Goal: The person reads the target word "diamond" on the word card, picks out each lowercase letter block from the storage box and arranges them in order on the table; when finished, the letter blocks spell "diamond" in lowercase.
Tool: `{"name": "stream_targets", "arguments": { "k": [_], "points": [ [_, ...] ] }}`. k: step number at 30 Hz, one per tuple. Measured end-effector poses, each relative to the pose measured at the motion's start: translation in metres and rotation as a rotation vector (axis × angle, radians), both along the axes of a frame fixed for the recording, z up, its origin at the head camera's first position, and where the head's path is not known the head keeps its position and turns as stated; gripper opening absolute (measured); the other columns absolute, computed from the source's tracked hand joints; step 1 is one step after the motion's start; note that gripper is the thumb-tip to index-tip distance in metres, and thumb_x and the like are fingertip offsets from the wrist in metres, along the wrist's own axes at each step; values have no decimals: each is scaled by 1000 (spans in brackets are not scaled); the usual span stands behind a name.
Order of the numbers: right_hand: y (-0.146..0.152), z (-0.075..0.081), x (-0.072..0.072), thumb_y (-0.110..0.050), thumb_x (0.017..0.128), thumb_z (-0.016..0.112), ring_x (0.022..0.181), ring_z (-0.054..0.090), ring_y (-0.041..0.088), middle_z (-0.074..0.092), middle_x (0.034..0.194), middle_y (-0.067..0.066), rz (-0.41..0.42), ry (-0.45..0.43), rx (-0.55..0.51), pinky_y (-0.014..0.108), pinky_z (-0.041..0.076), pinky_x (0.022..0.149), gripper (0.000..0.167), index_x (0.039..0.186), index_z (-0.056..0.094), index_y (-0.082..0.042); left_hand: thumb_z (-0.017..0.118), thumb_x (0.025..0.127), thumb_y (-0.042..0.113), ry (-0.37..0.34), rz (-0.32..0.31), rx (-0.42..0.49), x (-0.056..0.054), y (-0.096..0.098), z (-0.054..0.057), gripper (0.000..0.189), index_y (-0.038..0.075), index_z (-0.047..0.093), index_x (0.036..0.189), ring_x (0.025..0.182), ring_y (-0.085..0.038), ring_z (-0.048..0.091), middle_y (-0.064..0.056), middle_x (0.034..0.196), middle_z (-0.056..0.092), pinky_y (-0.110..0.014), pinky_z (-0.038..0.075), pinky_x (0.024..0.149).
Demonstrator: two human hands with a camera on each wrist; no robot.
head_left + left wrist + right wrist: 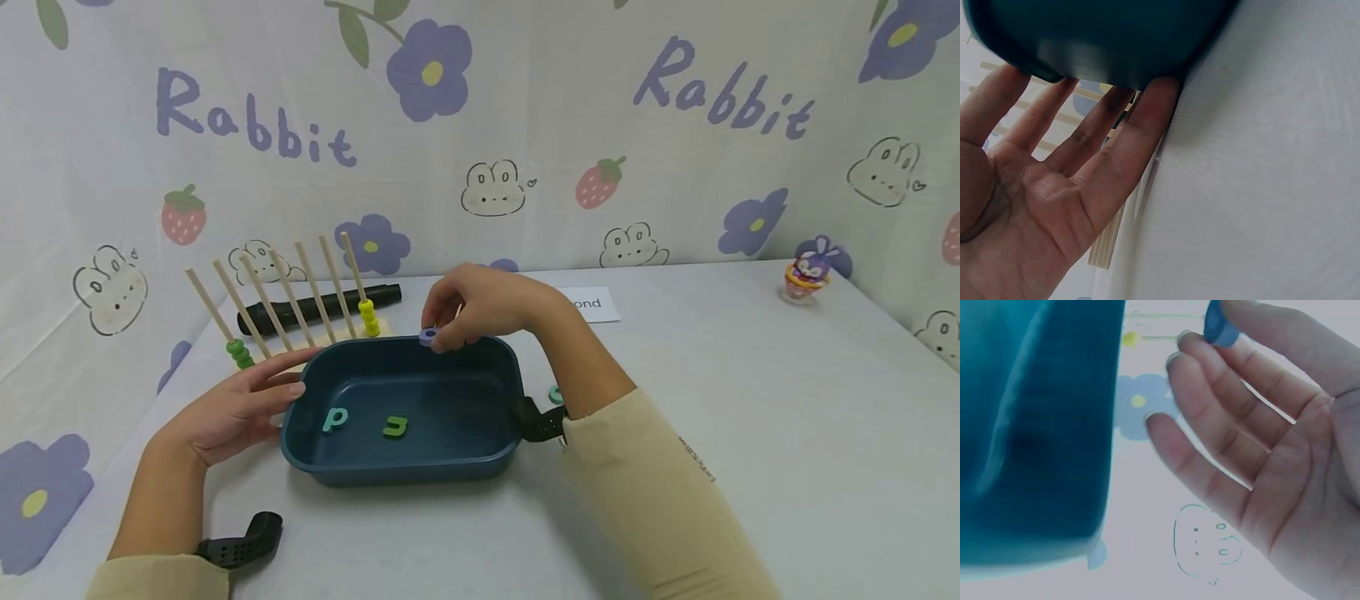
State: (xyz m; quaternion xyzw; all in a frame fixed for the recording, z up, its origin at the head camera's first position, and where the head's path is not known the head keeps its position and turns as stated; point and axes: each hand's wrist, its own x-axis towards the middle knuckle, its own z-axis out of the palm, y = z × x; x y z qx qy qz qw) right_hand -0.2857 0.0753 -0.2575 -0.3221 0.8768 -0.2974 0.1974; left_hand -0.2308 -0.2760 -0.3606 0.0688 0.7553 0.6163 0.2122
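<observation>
My left hand (232, 408) is at the left end of a dark blue plastic tub (405, 477), fingers fairly straight against its outer wall. In the left wrist view, fingertips (1157, 103) touch the tub low down, close above the tabletop. Over the tub's far rim, my right hand (491, 307) pinches a small purple letter piece (428, 336) with a hole in it between thumb and fingertips. Its other fingers spread loosely in the right wrist view. On the tub floor lie a teal letter p (335, 419) and a green letter (395, 427) like a u or n.
Behind the tub's left end stands a row of wooden rods (300, 283) with green beads (239, 353) and yellow beads (368, 317). A long black cylinder (258, 319) lies behind them. A printed card (596, 304), a teal piece (556, 394) and a small toy (810, 268) are on the right.
</observation>
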Motion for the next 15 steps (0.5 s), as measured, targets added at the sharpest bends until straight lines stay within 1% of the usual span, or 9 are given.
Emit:
{"name": "stream_targets", "arguments": {
  "k": [4,7,11,15],
  "points": [
    [15,-5,8,-23,90,78,88,69,19,72,99,4,-22,24,8,32,58,80,23,110,74,-13,60,106,27,-6,0,2,0,1,0,62,27,34,162,128,-15,60,-11,161,41,-59,51,105],
    [26,-7,13,-23,90,78,91,68,20,72,100,3,-46,41,10,32,58,81,23,110,74,-13,60,106,27,-3,0,1,0,2,1,61,27,34,162,128,-15,60,-9,159,43,-60,51,105],
    [38,-3,18,-25,90,78,95,67,20,72,101,2,-84,70,14,34,57,81,22,110,75,-15,59,106,27,-1,-6,0,0,2,1,62,26,34,162,128,-15,60,-9,159,43,-60,50,105],
    [44,2,21,-26,90,78,95,68,19,73,102,1,-103,76,6,36,57,82,23,111,75,-17,59,106,27,2,-7,-3,0,0,0,62,27,33,162,128,-13,59,-6,158,45,-59,50,106]
  ]
}}
